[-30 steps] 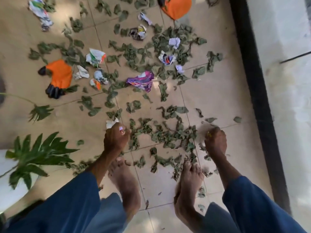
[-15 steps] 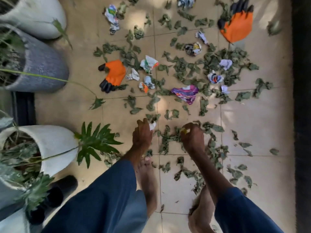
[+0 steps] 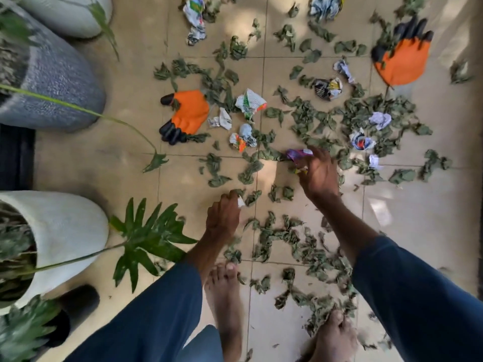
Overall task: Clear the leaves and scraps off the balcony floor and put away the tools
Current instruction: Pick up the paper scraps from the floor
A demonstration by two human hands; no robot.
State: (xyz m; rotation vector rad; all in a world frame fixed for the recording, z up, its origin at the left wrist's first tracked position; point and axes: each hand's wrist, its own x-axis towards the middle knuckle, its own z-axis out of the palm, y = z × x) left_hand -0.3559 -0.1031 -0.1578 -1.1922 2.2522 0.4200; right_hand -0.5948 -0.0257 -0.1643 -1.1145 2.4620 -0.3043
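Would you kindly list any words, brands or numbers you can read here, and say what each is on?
No text can be read.
Purple wrapper at the right hand: print blurred.
White and green wrapper beside the orange glove: print blurred.
Black and yellow crumpled wrapper: print too small.
White scrap held in the left hand: no print seen.

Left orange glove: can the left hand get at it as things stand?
Probably yes: only loose leaves lie between the left hand and the glove, though its fingers already pinch a white scrap.
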